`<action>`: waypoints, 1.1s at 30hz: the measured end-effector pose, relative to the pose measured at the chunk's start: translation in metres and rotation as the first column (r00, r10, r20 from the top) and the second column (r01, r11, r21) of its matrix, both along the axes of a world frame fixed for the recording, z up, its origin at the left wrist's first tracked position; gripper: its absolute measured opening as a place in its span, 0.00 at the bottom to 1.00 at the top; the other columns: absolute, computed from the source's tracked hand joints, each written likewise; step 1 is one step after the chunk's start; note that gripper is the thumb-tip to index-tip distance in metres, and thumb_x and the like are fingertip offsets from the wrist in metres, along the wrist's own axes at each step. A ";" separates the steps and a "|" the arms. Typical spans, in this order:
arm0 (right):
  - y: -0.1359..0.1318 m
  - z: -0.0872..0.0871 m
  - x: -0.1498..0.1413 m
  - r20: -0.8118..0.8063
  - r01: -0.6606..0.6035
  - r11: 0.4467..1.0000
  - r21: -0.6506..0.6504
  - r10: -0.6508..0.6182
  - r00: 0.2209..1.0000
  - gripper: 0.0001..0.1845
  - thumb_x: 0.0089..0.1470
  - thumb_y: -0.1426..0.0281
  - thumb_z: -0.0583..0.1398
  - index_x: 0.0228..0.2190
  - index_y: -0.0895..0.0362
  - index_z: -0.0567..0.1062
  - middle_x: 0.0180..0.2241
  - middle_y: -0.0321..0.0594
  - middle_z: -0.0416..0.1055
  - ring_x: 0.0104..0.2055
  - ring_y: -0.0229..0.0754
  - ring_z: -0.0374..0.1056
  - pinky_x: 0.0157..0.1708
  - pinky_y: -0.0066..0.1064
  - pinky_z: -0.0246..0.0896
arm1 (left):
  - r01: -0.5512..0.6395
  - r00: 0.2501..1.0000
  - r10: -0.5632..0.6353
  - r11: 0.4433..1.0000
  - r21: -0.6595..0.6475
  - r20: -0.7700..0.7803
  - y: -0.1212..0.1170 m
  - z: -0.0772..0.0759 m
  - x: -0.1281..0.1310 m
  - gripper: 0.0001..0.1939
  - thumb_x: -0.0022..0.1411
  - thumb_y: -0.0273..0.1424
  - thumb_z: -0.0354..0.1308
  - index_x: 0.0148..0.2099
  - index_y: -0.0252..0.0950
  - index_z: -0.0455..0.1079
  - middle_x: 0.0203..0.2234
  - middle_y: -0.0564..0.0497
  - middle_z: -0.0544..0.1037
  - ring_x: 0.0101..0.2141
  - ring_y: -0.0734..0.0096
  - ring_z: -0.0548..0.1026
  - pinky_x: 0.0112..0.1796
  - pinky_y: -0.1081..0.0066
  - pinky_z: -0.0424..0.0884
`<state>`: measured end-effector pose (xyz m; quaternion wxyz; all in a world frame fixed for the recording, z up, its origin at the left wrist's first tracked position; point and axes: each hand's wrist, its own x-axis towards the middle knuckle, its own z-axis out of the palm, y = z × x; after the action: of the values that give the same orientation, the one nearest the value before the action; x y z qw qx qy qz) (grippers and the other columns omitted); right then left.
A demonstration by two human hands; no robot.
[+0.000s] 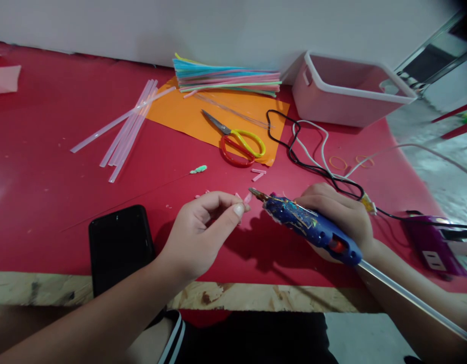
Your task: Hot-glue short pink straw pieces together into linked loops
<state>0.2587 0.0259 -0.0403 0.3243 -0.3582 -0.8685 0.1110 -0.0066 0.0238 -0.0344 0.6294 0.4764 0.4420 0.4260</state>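
My left hand (199, 235) pinches a small pink piece (248, 197) between thumb and fingertips; it looks like a bit of pipe cleaner. My right hand (341, 215) is wrapped around a blue hot glue gun (304, 220), stained with dried glue. The gun's nozzle (258, 193) points left and is at the pink piece; whether they touch I cannot tell. A long clear glue stick (408, 296) juts out of the gun's back. Short pink cut pieces (259, 175) lie just beyond the nozzle. Near them is a thin wire with a green fuzzy tip (198, 170).
Scissors (233, 139) and a bundle of pipe cleaners (226, 78) lie on orange paper (180, 119). Glue sticks (129, 126) are at left, a phone (120, 247) at the front edge. A pink bin (332, 103), tangled cables (294, 151) and a purple power strip (434, 242) occupy the right.
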 end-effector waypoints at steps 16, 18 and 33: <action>0.000 0.004 -0.002 -0.035 0.144 0.986 0.083 -0.142 0.989 0.11 0.51 0.73 0.61 0.40 0.54 0.72 0.29 0.39 0.70 0.29 0.42 0.68 0.28 0.34 0.62 | -0.014 0.999 0.014 1.000 0.011 -0.051 0.000 0.003 0.001 0.06 0.64 0.30 0.62 0.32 0.37 0.75 0.24 0.58 0.74 0.19 0.83 0.58 0.22 0.75 0.55; -0.001 0.005 -0.002 -0.081 0.111 0.991 0.080 -0.104 0.991 0.11 0.52 0.73 0.61 0.40 0.54 0.72 0.29 0.38 0.70 0.29 0.42 0.68 0.29 0.34 0.63 | -0.021 0.998 0.021 1.000 0.005 -0.051 0.000 0.002 0.001 0.06 0.64 0.30 0.62 0.33 0.37 0.75 0.24 0.58 0.73 0.19 0.83 0.58 0.22 0.75 0.56; 0.000 0.001 0.000 0.019 -0.065 0.997 0.037 0.064 0.998 0.16 0.64 0.58 0.56 0.45 0.56 0.72 0.33 0.44 0.72 0.34 0.46 0.70 0.36 0.41 0.65 | -0.038 0.998 0.036 0.999 -0.030 -0.042 -0.001 0.005 0.002 0.05 0.63 0.30 0.63 0.34 0.36 0.75 0.23 0.57 0.73 0.20 0.81 0.62 0.24 0.75 0.61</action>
<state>0.2584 0.0257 -0.0396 0.3193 -0.3247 -0.8845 0.1018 -0.0044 0.0232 -0.0291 0.6194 0.4671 0.4702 0.4208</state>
